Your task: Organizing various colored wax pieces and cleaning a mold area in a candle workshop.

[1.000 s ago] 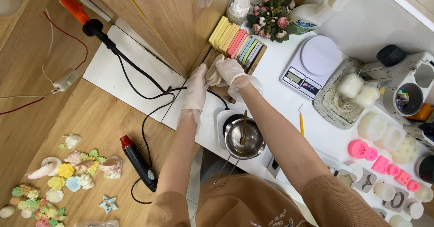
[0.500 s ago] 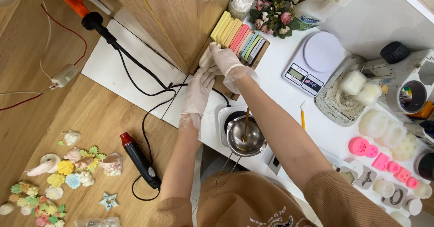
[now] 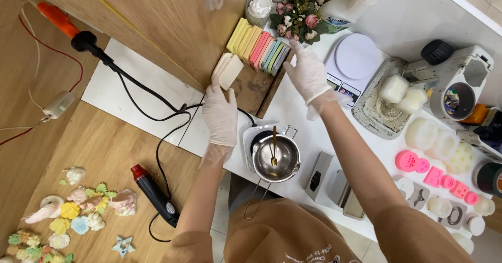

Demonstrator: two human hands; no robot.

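Gloved left hand [image 3: 220, 114] touches cream bars [image 3: 228, 70] beside table edge [image 3: 269, 93].

white spray bottle [image 3: 349, 7] | blue label | top, possibly behind white scale [image 3: 353, 63]

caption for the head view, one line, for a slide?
Gloved left hand touches cream blocks; gloved right hand reaches the coloured blocks above a steel pot.

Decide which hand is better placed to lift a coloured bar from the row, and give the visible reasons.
Right, probably. The right hand has its fingertips at the end of the coloured bars, while the left hand reaches to the cream bars lying further along the tray.
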